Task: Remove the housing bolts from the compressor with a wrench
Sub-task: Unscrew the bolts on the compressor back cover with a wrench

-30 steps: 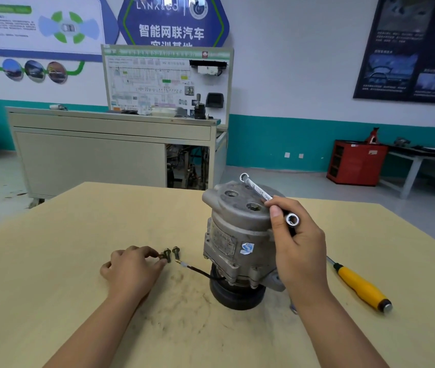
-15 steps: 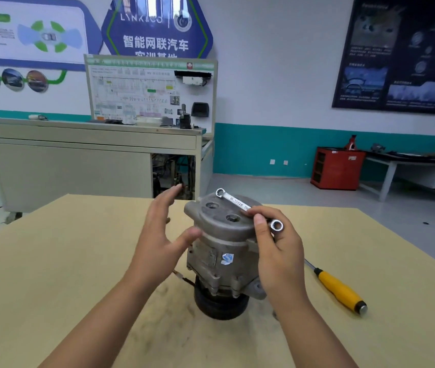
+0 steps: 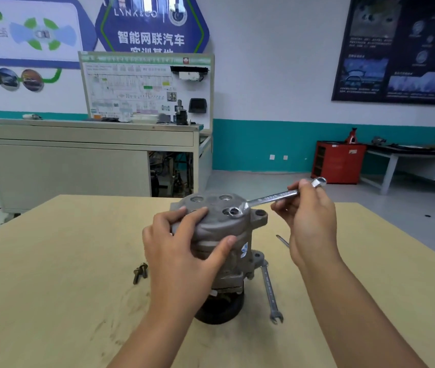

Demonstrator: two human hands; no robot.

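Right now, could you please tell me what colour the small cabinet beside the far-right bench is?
The cabinet is red; see the head view.

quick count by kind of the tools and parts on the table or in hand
compressor: 1
wrenches: 2 (held wrench in the right hand, spare wrench on the table)
loose bolts: 2 made out, bunched together
screwdriver: 1, only its tip shows
total: 6

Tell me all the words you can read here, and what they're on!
"LYNK&CO": blue sign, top.
"智能网联汽车": same sign; the row below is half hidden.
Stamp on held wrench: too blurred.
The sticker on compressor: unreadable.
The board, dark poster, left poster: too small or blurred.
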